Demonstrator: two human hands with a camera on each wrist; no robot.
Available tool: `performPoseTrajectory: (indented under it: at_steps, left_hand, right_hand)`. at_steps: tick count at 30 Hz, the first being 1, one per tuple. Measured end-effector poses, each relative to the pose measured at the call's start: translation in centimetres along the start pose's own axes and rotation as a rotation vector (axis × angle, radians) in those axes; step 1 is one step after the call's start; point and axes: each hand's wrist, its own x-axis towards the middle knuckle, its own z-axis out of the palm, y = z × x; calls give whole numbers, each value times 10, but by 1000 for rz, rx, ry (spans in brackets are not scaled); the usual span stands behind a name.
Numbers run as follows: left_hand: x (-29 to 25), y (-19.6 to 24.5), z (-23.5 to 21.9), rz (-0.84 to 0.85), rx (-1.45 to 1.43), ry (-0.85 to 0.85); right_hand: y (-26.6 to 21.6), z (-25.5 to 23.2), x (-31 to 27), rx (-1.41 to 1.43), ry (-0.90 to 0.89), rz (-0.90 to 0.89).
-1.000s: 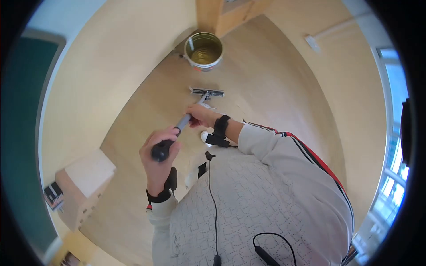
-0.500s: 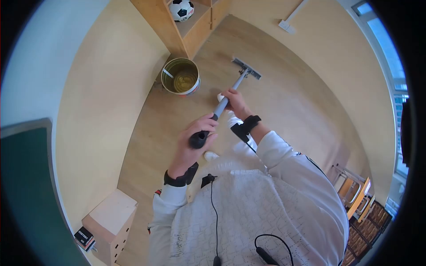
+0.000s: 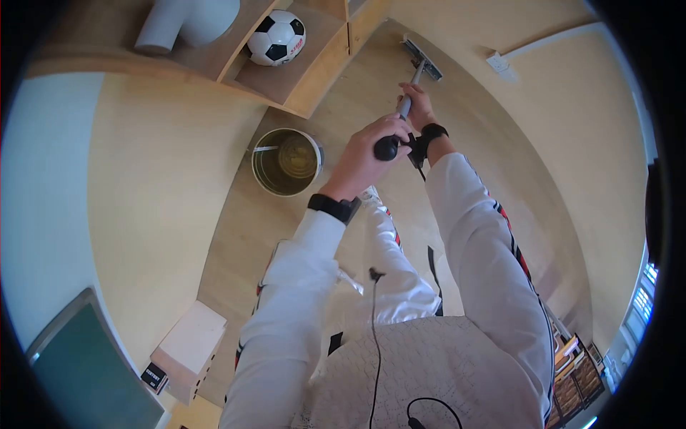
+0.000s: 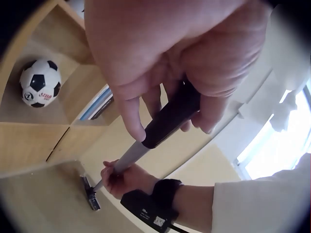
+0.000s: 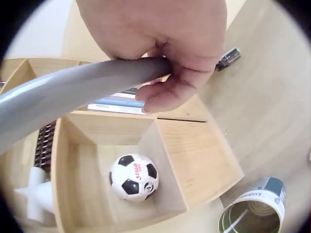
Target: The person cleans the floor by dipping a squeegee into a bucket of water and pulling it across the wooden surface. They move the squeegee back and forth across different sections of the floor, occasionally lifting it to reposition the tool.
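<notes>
A mop with a grey pole (image 5: 87,87) reaches away over the floor, its flat head (image 3: 423,58) lying near the base of the right-hand wall. My left hand (image 3: 368,157) grips the black handle end (image 4: 170,116), fingers and thumb curled round it. Farther down the pole, my right hand (image 3: 418,106) is wrapped round the grey part; the right wrist view shows this hand (image 5: 165,48) close up with its fingers bent about the pole.
A bucket (image 3: 264,175) stands on the floor by the left wall. Ahead is a wooden shelf (image 3: 314,79) holding a football (image 3: 277,38) and a white object (image 3: 207,21). A pale box (image 3: 189,336) is at lower left, and chairs or desks (image 3: 572,365) at lower right.
The mop head has moved away, up and to the right, toward the wall. Both hands have reached farther forward, still gripping the pole. The view has turned, bringing more of the shelf in.
</notes>
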Motion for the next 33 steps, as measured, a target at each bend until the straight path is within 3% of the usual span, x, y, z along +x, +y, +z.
performPoseTrajectory:
  at_steps: [2,7,10,14,19,22,24,28,33]
  left_hand:
    - [-10,5,0,-17,-163,83]
    - [-35,24,-45,-127,-175,221]
    - [-115,69,-60,-186,-191,316]
    - [-139,159,-31,-290,-269,401]
    - [-269,268,-7,-318,-349,516]
    - [-262,290,15,-365,-341,583]
    - [-285,314,33,-334,-327,605]
    - [-393,376,49,-295,-336,718]
    - [-509,427,92,-278,-253,679]
  right_hand:
    - [8,6,-3,-10,2,-34]
    - [-2,59,-29,-267,-19,37]
    - [19,96,-112,-341,-50,111]
    - [-41,92,-185,-501,-110,185]
    - [-41,103,-344,-718,-177,211]
    - [-57,92,-349,-784,-207,259]
    - [-62,82,-379,-871,-266,297]
    - [-27,88,-493,-983,-334,317]
    - [22,50,-611,-991,-358,340]
